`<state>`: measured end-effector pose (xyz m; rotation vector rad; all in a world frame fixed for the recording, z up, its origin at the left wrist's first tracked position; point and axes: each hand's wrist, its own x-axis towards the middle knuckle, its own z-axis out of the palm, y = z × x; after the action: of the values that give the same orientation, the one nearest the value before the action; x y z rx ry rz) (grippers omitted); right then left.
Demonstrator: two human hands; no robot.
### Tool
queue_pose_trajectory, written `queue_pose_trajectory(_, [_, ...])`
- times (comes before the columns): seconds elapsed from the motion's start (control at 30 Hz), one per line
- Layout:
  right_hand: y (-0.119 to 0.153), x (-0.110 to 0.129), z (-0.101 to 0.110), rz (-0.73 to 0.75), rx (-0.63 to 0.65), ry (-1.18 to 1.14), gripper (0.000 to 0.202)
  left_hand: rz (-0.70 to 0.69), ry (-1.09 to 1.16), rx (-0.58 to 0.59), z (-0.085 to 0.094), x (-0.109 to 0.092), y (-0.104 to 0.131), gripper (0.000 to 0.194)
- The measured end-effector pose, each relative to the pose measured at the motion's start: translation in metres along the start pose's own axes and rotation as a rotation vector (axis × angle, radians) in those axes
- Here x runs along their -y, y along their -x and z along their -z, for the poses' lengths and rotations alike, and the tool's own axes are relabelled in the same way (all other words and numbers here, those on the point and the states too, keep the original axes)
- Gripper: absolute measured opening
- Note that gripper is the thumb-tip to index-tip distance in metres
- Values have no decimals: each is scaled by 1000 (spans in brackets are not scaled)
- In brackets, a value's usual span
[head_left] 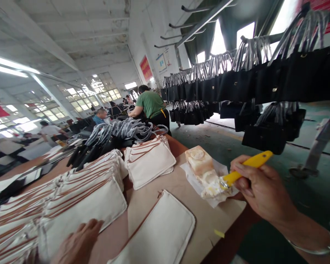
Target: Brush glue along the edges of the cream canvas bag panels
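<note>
My right hand [258,183] is closed around the yellow handle of a brush [246,168]. The brush's lower end touches a whitish, lumpy mass [213,183] beside a beige block-shaped container [199,159], both on white paper [218,200]. One cream pouch [161,231] with a brown zip edge lies flat on brown card between my hands. At the lower left, my left hand [78,244] rests on or just over the front of a long row of cream pouches [85,209], its fingers extended.
A smaller pile of cream pouches [150,161] lies further back, with black bags with wrapped handles [99,148] behind it. Black bags hang on a rack [264,80] at the right. A person in green [151,104] bends over the table's far end. A yellow scrap [219,233] lies near the card's edge.
</note>
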<state>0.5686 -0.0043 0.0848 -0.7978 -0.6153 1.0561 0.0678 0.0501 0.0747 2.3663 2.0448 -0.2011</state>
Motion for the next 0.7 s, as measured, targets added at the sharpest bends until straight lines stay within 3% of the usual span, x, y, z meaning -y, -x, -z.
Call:
queue_pose_trajectory(0.17, [10, -23, -11, -62, 5, 12, 21, -51, 192, 18, -39, -112, -57, 35])
queue_pose_trajectory(0.27, [15, -30, -7, -97, -13, 66, 23, -17, 243, 6, -63, -148, -83, 23])
queue_pose_trajectory(0.43, [13, -33, 6, -130, -39, 110, 28, 37, 285, -48, -78, -158, -88, 12])
queue_pose_trajectory(0.57, [8, -34, 7, -131, -73, 83, 26, 13, 272, -156, -72, -161, -57, 17])
queue_pose_trajectory(0.63, [5, -32, 6, -116, -90, 64, 24, -52, 259, -314, -68, -162, -31, 22])
queue_pose_trajectory(0.7, [4, -29, 5, -98, -93, 51, 23, -194, 242, -549, -65, -160, -4, 19])
